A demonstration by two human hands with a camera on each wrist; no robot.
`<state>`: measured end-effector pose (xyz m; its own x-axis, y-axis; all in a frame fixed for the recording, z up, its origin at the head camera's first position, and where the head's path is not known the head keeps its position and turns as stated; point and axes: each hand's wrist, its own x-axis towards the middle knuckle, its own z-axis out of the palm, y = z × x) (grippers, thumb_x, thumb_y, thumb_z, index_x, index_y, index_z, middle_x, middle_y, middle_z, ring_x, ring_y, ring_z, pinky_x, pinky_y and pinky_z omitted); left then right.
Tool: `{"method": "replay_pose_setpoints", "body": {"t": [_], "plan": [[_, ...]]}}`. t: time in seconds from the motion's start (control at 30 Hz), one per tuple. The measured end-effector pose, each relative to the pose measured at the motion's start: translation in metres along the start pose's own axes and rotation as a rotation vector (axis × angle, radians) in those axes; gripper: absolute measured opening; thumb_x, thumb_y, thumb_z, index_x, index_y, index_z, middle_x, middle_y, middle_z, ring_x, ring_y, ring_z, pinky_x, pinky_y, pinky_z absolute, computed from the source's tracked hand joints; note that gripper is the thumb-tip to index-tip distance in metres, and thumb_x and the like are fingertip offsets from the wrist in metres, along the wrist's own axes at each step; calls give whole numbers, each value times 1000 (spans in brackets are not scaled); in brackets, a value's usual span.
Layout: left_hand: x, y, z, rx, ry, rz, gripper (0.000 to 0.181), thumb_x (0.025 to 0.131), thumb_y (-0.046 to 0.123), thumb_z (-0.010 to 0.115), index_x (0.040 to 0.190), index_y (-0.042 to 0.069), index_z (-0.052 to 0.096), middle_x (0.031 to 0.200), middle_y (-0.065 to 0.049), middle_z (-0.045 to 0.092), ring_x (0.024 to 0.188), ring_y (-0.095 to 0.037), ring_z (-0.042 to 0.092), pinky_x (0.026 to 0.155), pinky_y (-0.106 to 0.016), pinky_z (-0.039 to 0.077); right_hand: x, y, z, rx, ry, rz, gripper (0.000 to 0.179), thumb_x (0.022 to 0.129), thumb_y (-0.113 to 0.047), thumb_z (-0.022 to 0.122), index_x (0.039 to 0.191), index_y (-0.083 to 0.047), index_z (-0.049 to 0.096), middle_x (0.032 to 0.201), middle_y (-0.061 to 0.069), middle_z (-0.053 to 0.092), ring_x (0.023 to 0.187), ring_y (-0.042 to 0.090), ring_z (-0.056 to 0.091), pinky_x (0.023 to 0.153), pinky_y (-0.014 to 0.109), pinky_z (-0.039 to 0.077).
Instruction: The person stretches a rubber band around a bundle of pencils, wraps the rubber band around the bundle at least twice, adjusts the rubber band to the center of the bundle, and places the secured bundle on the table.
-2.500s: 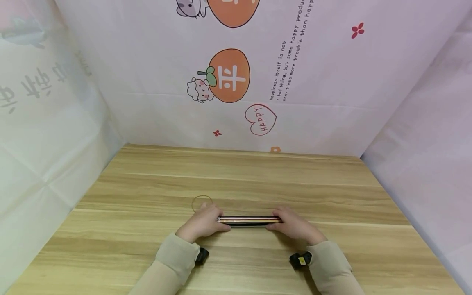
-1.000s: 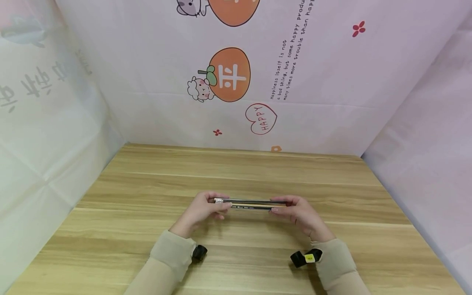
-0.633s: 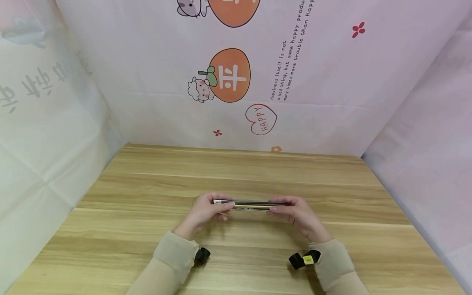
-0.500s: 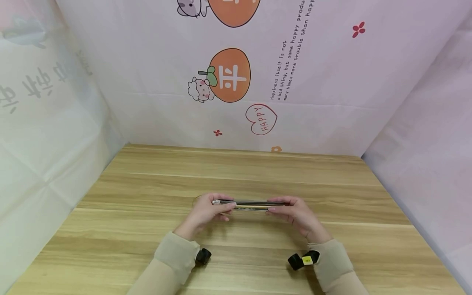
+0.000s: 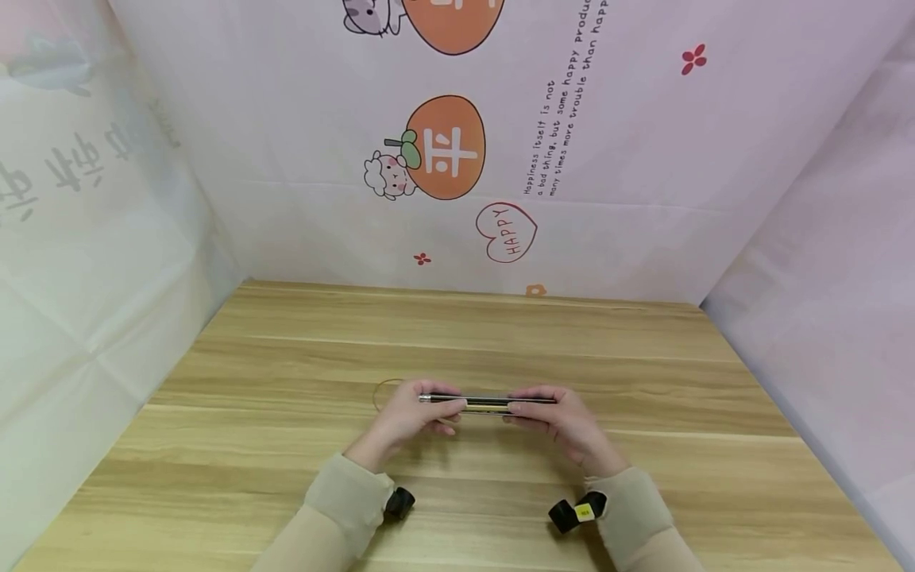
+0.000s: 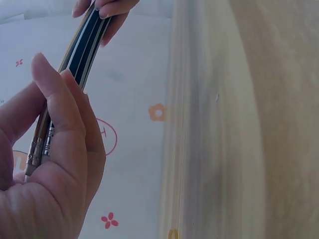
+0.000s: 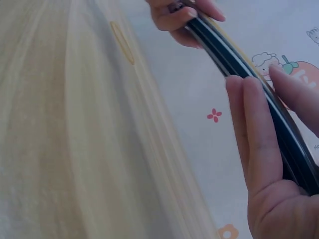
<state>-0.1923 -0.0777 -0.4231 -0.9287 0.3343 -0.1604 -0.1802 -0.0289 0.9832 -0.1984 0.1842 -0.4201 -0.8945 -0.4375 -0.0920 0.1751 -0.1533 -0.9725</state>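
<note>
While gripping a bundle of pencils [image 5: 488, 405] near both ends, holds it level above the wooden table [image 5: 486, 342]. Pinches the eraser end with the left hand [image 5: 411, 417], thumb on the near side and fingers on the far side. Pinches the opposite end the same way with the right hand [image 5: 568, 425]. Shows silvery ferrules [image 6: 35, 151] near the left palm and dark and yellowish barrels [image 6: 81, 56] in the gap between the hands; cannot tell how many. Has a thin yellow rubber band [image 5: 375, 392] lying on the table just beside the left hand, partly hidden by it in the head view. Wears beige sleeves [image 5: 346, 496] and small black cameras [image 5: 399, 504] at the wrists, with a yellow label [image 5: 584, 512] on the right one. Faces a pale printed backdrop [image 5: 615, 238] behind the table, with an orange fruit [image 5: 468, 179] and a heart [image 5: 493, 250] reading HAPPY.
</note>
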Motion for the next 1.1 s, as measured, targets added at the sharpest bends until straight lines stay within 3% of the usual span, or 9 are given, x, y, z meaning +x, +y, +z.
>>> {"method": "replay_pose_setpoints", "body": {"t": [0.7, 0.97, 1.1], "plan": [[-7, 6, 3, -6, -55, 24, 36, 92, 9, 70, 121, -11, 62, 101, -14, 70, 83, -17, 71, 73, -31, 63, -4, -2, 8, 23, 70, 8, 23, 87, 7, 68, 89, -14, 78, 96, 6, 75, 88, 15, 74, 83, 26, 60], [-4, 4, 4, 5, -69, 34, 36, 92, 11, 70, 121, -10, 63, 97, -9, 73, 83, -16, 72, 71, -33, 63, -4, -3, 2, 52, 84, 58, 23, 88, 6, 67, 89, -13, 78, 95, 7, 74, 85, 14, 74, 79, 22, 60], [-4, 3, 1, 5, -75, 32, 38, 92, 12, 71, 122, -9, 62, 99, -10, 73, 87, -22, 73, 71, -34, 63, -4, -4, 0, 72, 85, 75, 23, 89, 7, 67, 88, -13, 79, 94, 7, 75, 85, 14, 74, 79, 21, 60]]}}
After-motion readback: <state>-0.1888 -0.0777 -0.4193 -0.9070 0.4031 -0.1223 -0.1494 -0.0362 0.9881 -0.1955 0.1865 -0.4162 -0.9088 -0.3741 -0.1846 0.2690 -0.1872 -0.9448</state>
